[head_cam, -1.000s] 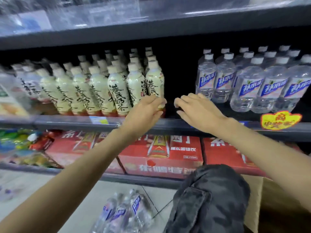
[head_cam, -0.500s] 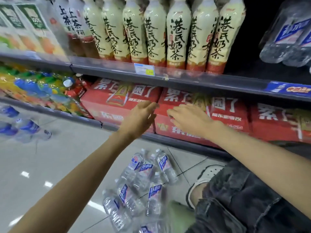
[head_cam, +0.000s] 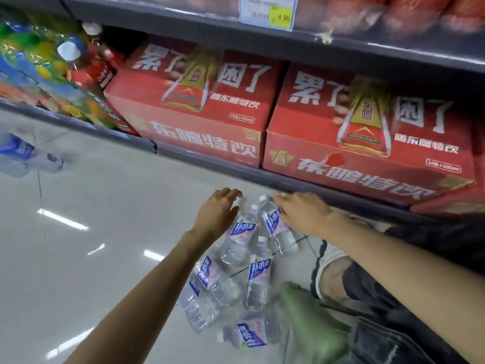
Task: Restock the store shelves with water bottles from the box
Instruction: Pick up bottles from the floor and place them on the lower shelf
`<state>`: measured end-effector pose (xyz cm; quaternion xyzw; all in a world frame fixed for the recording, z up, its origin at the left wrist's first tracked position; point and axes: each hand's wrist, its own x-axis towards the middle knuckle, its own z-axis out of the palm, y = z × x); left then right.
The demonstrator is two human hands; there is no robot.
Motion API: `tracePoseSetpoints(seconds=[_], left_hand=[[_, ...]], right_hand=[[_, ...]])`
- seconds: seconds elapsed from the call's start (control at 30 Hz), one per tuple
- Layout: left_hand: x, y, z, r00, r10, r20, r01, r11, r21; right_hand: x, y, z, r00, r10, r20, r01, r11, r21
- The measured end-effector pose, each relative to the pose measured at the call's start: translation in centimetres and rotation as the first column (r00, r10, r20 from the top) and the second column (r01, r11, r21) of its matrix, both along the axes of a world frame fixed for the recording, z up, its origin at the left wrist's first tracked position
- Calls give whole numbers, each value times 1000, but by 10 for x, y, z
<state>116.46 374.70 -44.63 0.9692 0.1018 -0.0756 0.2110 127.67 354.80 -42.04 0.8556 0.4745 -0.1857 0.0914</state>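
Several clear water bottles with blue-and-white labels lie loose in a pile (head_cam: 237, 269) on the pale floor. My left hand (head_cam: 217, 211) hovers over the left top bottle (head_cam: 240, 240), fingers spread, holding nothing. My right hand (head_cam: 301, 211) reaches down onto the neck end of the right top bottle (head_cam: 277, 229); its fingers are apart, and whether it touches the bottle I cannot tell. No box for the bottles is in view.
Two red drink cartons (head_cam: 199, 106) (head_cam: 367, 143) fill the bottom shelf just above the pile. Colourful packets (head_cam: 47, 74) sit at the left. Another water bottle (head_cam: 23, 156) lies at far left. My knee and dark shorts (head_cam: 380, 298) are at lower right.
My view has dropped from the middle shelf to the floor. Both hands came down from the shelf edge to the pile of bottles.
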Motion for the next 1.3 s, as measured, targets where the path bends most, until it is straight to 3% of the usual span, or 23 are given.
tracePoseSetpoints(seconds=[0.23, 0.5, 0.9, 1.17, 1.3], left_hand=[[-9, 18, -70, 982, 97, -164, -103, 994, -32], [-17, 20, -132, 943, 272, -191, -293, 952, -89], [-11, 23, -157, 866, 326, -379, -397, 910, -123], [-7, 15, -156, 853, 382, -355, -450, 884, -129], [-6, 15, -151, 854, 366, -371, -444, 883, -151]], right_hand=[[-3, 4, -63, 960, -229, -160, 216, 972, -95], [-5, 14, -106, 820, -505, -268, 468, 862, -193], [-20, 30, -146, 603, -716, -352, 696, 687, -206], [-18, 33, -152, 622, -709, -332, 704, 693, -159], [-16, 24, -139, 691, -637, -342, 627, 763, -158]])
